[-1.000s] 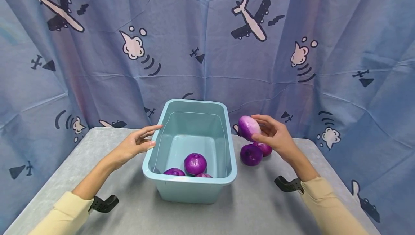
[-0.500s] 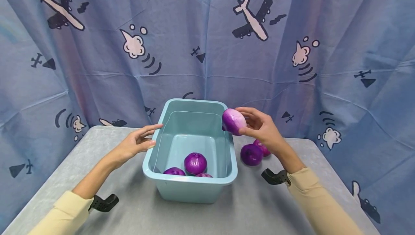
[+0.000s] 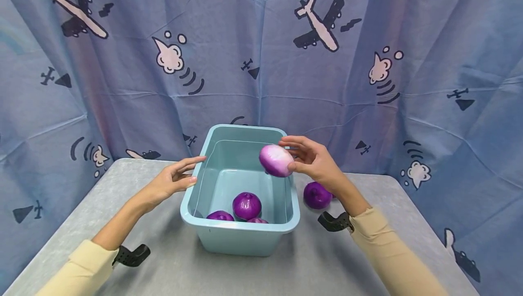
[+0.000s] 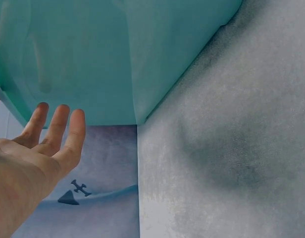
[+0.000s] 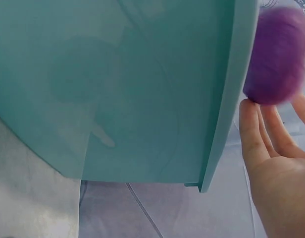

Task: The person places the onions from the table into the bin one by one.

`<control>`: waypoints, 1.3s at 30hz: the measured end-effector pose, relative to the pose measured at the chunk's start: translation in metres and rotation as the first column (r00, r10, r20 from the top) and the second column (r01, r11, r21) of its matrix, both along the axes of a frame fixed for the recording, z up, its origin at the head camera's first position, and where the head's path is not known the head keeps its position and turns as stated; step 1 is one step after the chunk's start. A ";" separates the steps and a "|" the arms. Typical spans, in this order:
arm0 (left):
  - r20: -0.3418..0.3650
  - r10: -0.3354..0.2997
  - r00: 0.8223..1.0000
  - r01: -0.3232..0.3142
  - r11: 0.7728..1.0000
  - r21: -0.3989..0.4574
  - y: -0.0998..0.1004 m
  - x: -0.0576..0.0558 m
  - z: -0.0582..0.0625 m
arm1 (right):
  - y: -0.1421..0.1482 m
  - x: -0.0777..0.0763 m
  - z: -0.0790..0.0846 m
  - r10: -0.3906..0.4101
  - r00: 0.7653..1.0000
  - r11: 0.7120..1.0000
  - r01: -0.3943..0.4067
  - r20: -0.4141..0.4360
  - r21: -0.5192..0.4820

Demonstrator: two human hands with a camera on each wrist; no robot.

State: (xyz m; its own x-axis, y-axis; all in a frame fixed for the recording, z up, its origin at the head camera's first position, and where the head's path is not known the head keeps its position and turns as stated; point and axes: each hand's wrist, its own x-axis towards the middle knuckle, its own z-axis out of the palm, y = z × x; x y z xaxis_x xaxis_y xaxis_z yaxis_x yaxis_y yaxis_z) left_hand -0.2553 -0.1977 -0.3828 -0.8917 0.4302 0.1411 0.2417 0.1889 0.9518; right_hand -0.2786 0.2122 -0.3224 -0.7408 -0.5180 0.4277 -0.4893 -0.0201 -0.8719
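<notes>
My right hand [image 3: 310,160] holds a purple-and-white red onion [image 3: 276,160] at its fingertips, above the right side of a pale blue plastic bin [image 3: 241,226]. In the right wrist view that onion [image 5: 276,57] is blurred and sits over the fingers, beyond the bin's rim. At the bin's left rim is my left hand [image 3: 173,179], fingers loosely extended, a fingertip at the edge. The left wrist view has its fingers [image 4: 56,131] beside the bin's outer wall. Inside the bin, near its front, lie a red onion [image 3: 247,205] and two partly hidden ones.
On the grey table [image 3: 159,241], right of the bin, rests another red onion [image 3: 317,195]. One more behind it is almost wholly hidden by my right wrist. A blue curtain [image 3: 220,60] with airplane prints hangs behind the table.
My right hand has carried the red onion left, from above the onions on the table to over the bin, rising and then dipping slightly. My left hand has stayed at the rim.
</notes>
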 end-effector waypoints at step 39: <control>0.000 -0.016 1.000 0.016 1.000 0.007 0.000 -0.001 -0.001 | 0.129 0.019 -0.059 -0.411 0.911 0.896 0.402 0.011 0.187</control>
State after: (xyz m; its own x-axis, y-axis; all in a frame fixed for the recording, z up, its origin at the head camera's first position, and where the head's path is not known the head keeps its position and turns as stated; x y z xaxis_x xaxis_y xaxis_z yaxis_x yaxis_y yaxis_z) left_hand -0.2564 -0.1976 -0.3833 -0.8847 0.4434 0.1442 0.2448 0.1784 0.9530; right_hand -0.2601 0.3409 -0.3813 -0.9204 -0.2307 0.3156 -0.3789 0.3279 -0.8654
